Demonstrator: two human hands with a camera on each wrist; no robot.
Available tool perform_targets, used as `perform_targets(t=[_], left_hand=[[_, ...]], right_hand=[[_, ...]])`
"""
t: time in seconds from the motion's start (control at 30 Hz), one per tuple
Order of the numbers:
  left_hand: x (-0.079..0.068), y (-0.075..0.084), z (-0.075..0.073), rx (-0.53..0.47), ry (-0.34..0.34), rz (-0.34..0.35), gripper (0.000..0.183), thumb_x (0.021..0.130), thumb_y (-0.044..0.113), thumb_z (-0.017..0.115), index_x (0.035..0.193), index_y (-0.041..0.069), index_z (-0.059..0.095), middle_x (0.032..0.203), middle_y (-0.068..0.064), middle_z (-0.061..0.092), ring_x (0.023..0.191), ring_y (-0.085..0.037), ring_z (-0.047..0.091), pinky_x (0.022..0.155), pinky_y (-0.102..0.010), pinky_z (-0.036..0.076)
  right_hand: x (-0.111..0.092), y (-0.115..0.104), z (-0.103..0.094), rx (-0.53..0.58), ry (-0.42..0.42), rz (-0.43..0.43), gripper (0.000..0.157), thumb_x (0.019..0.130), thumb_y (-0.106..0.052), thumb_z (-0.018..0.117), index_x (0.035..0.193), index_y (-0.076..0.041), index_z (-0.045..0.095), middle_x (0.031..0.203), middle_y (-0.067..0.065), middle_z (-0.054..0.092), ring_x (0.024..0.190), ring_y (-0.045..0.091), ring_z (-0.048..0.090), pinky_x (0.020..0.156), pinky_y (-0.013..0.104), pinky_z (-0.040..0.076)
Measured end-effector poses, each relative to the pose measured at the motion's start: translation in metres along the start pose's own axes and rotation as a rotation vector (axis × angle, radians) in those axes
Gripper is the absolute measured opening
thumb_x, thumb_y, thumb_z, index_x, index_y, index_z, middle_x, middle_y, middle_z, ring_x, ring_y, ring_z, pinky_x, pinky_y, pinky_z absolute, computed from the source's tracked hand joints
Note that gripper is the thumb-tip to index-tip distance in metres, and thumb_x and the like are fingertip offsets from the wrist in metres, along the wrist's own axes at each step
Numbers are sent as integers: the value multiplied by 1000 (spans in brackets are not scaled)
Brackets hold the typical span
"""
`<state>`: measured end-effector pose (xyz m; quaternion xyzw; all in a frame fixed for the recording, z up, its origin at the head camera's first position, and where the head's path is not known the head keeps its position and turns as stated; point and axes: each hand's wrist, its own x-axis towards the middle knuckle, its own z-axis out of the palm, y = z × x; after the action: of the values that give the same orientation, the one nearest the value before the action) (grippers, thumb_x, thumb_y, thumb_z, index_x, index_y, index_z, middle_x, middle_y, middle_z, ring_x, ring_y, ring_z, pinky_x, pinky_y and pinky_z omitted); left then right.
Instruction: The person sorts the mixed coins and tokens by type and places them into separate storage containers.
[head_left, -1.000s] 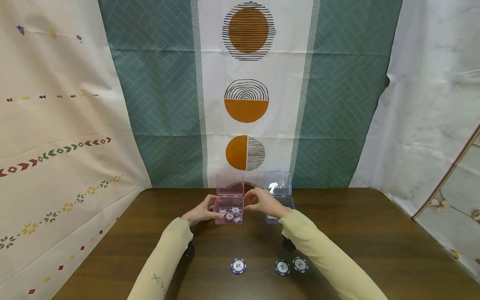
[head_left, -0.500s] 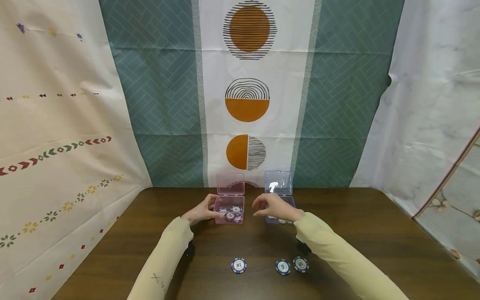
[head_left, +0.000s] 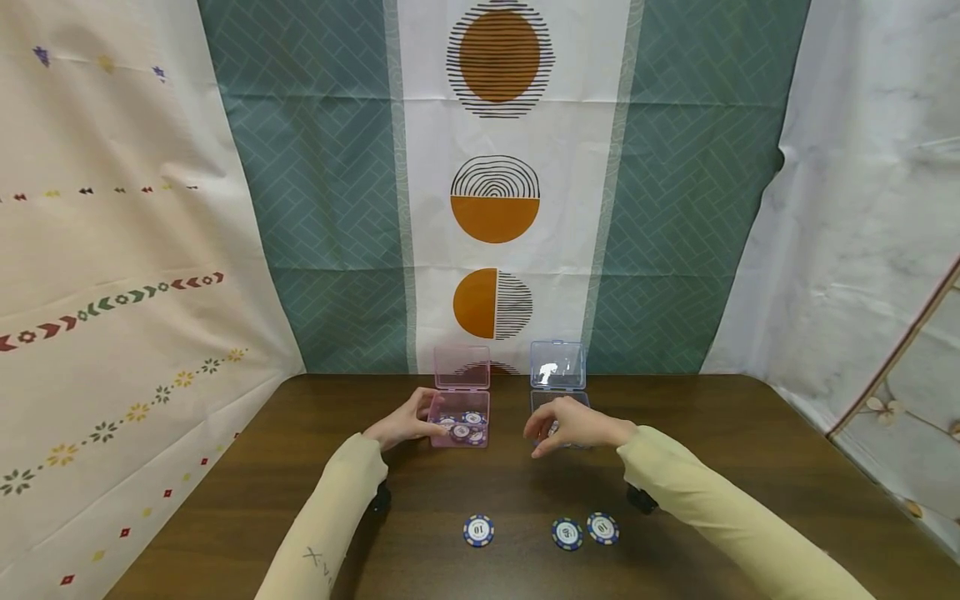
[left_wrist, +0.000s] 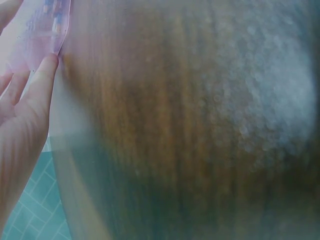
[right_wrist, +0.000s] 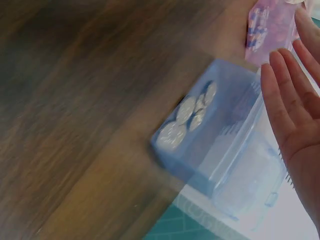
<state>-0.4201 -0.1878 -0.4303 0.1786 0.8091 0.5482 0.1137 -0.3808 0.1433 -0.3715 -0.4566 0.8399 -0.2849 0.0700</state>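
Observation:
My left hand (head_left: 405, 421) holds the left side of a clear pink plastic box (head_left: 489, 417), thumb toward its front and fingers toward its back. Blue-and-white poker chips (head_left: 460, 432) lie inside, and the hinged lid stands up. My right hand (head_left: 573, 423) is over the front of a clear blue plastic box (head_left: 535, 400), its fingers loosely bent around nothing. In the right wrist view, several silver coins (right_wrist: 186, 110) lie in the blue box (right_wrist: 187, 175), partly hidden by the hand in the head view.
On the dark wooden table (head_left: 420, 567), one poker chip (head_left: 478, 530) lies in front of the pink box. Two more, a left chip (head_left: 567, 534) and a right chip (head_left: 603, 528), lie nearer the right arm. A patterned curtain (head_left: 330, 250) hangs behind the table's back edge.
My right hand has moved from the pink box's right side, rightward and toward me, to the front of the blue box. The left hand stays at the pink box.

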Motion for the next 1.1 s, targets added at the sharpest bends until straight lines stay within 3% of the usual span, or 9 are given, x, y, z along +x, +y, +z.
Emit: perform_targets(t=[0.33, 0.47, 0.8, 1.1], left_hand=[[1, -2, 0, 6, -4, -12, 70, 79, 13, 70, 132, 8, 24, 141, -15, 24, 128, -36, 22, 92, -53, 31], [1, -2, 0, 11, -6, -7, 71, 78, 14, 71, 132, 9, 25, 141, -14, 24, 128, -36, 22, 91, -54, 31], [0, 2, 0, 26, -8, 2, 70, 79, 14, 71, 131, 9, 25, 140, -15, 25, 127, -37, 22, 91, -55, 31], [1, 0, -1, 16, -27, 12, 73, 79, 15, 71, 133, 8, 22, 141, -15, 24, 127, -37, 22, 91, -56, 30]], right_hand=[[-25, 5, -1, 120, -218, 98, 30, 73, -7, 75, 100, 0, 65, 91, 7, 64, 79, 15, 61, 68, 24, 49], [-31, 6, -2, 153, -255, 129, 29, 72, -5, 75, 99, -2, 66, 91, 5, 64, 81, 17, 61, 69, 24, 49], [-47, 9, -5, 250, -318, 62, 24, 74, 1, 71, 97, 1, 66, 92, 9, 64, 83, 24, 61, 71, 28, 49], [-64, 12, 1, 232, -353, 50, 23, 72, -4, 74, 94, -3, 67, 87, 2, 65, 78, 16, 61, 68, 27, 49]])
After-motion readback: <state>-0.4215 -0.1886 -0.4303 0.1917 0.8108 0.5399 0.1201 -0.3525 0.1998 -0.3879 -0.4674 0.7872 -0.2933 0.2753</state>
